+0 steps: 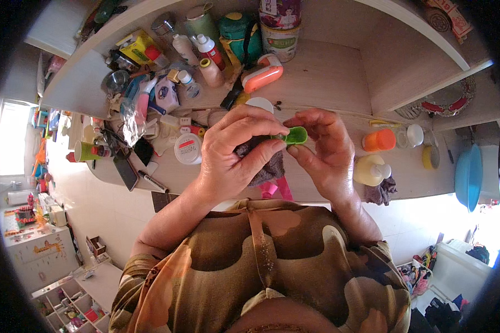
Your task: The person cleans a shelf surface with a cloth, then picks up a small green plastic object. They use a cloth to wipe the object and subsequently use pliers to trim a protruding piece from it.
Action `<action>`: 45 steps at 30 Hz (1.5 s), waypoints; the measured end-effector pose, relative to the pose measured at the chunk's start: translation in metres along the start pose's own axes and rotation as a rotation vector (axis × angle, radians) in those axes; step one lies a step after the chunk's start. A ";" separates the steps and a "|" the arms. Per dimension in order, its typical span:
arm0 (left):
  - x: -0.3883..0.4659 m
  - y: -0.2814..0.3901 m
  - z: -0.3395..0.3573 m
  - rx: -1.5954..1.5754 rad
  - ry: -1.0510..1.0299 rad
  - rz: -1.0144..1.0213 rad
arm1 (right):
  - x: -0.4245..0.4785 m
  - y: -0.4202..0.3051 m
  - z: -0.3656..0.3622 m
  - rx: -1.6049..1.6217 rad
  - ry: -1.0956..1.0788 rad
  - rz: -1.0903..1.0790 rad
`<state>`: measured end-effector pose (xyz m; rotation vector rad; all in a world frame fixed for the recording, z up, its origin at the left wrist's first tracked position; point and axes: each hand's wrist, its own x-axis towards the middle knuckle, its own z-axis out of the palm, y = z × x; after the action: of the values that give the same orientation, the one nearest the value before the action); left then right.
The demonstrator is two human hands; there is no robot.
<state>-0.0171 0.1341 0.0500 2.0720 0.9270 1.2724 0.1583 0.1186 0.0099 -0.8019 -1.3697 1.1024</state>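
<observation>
A small, hollow green plastic piece (296, 136) is held up in front of my chest, above the counter. My left hand (237, 145) pinches its left end between thumb and bent fingers. From the other side, the thumb and fingertips of my right hand (327, 152) grip its edge. Something small and greyish shows at the left fingertips, too tiny to identify. Below and partly behind the left hand lies a dark brown cloth (271, 168), with a bright pink strap (277, 189) beside it at the counter's front edge.
Left on the counter (316, 187) are a white lidded jar (188, 148), a marker pen (153, 181) and a phone (126, 172). A pump bottle (371, 170), an orange-capped jar (379, 140) and a blue basin (469, 178) stand right. Bottles and an orange device (263, 75) crowd the shelf behind.
</observation>
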 end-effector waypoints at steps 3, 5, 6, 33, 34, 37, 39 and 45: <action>-0.002 0.001 0.001 -0.017 0.032 -0.008 | 0.002 0.001 -0.002 -0.070 -0.078 0.014; -0.002 0.000 0.000 -0.026 0.038 -0.014 | 0.001 0.008 -0.003 -0.070 -0.125 0.036; -0.003 -0.001 0.001 -0.036 0.038 -0.023 | 0.002 0.008 -0.002 -0.090 -0.084 -0.014; -0.006 -0.003 0.007 -0.184 0.011 -0.277 | 0.010 0.002 -0.002 -0.466 -0.014 -0.328; -0.007 -0.005 0.007 -0.206 0.002 -0.287 | 0.010 0.003 -0.003 -0.467 -0.006 -0.344; -0.004 0.000 0.007 -0.180 -0.036 -0.268 | 0.007 0.010 -0.004 -0.455 0.018 -0.373; -0.003 0.002 0.008 -0.217 -0.046 -0.278 | 0.005 0.013 -0.002 -0.425 0.029 -0.380; -0.006 -0.001 0.007 -0.509 -0.066 -0.413 | 0.005 0.010 -0.001 -0.370 0.011 -0.344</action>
<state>-0.0132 0.1292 0.0433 1.4320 0.8384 1.0718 0.1571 0.1264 0.0023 -0.7926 -1.6557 0.5849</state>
